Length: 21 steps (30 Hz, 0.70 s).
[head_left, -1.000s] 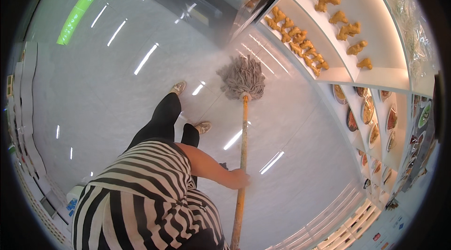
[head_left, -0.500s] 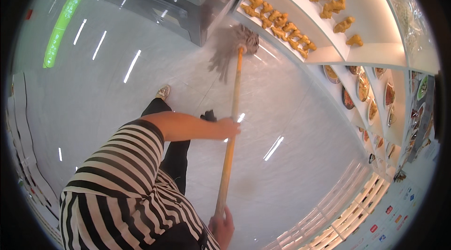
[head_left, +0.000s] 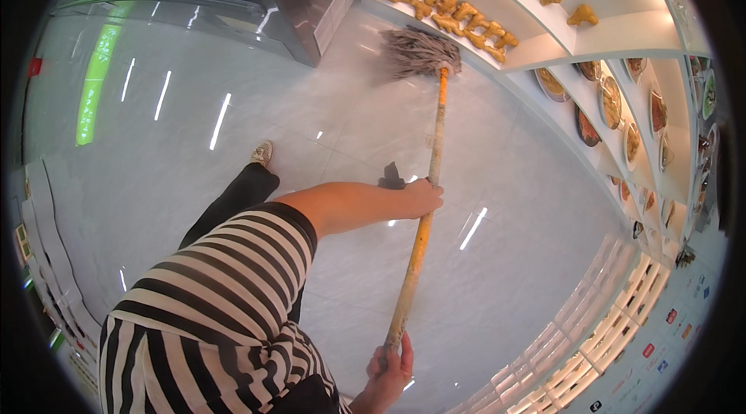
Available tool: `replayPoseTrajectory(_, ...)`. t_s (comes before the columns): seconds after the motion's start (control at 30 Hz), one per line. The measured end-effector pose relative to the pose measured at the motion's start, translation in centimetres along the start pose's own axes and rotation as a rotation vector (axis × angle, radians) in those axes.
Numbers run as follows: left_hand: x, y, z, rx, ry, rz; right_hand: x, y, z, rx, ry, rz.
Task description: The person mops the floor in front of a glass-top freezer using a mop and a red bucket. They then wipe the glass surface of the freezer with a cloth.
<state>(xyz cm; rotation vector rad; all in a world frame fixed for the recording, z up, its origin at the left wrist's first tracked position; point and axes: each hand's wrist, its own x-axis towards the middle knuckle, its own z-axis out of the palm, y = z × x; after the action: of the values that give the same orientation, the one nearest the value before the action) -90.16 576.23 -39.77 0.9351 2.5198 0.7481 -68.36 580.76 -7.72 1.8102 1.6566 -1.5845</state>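
A string mop with grey strands point(head_left: 420, 54) lies on the pale floor at the foot of the shelving. Its long yellow-orange handle point(head_left: 416, 258) slants back toward me. Partway down that handle my left hand point(head_left: 423, 198) is closed round it, the striped-sleeved arm stretched across from the left. My right hand point(head_left: 391, 363) grips the handle's near end, low in the view, with its fingers curled round the tip. Just behind my left wrist shows a small dark thing point(head_left: 392, 176) whose kind I cannot make out.
White lit shelves point(head_left: 536, 60) run along the far right, with ginger roots point(head_left: 447, 6) and plated dishes point(head_left: 611, 103) on them. A metal-fronted cabinet point(head_left: 311, 17) stands at the back. One light patterned shoe point(head_left: 263, 153) is on the shiny floor at left.
The mop's head has swept to the right along the floor, and its strands now trail leftward. Both hands have shifted right with the handle, keeping their grip.
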Motion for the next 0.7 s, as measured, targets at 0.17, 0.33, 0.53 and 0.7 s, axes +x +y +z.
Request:
replayPoseTrajectory(0.17, 5.2, 3.2, 1.0, 0.07, -0.106, 0.209, 1.3, 0.6, -0.8, 0.005, 0.115, -0.09)
replayPoseTrajectory(0.33, 9.7, 4.4, 1.1, 0.018, 0.023, 0.219, 3.0, -1.0, -2.2, -0.414, 0.31, -0.618)
replayPoseTrajectory(0.53, 12.5, 3.0, -5.0, -0.211, 0.237, 0.122, 0.7, -11.7, 0.0, -0.559, 0.347, -0.882)
replayPoseTrajectory(0.7, 10.8, 0.7, -11.1, -0.347, 0.318, 0.029, -3.6, -19.2, 2.1, -0.695, 0.22, -0.963)
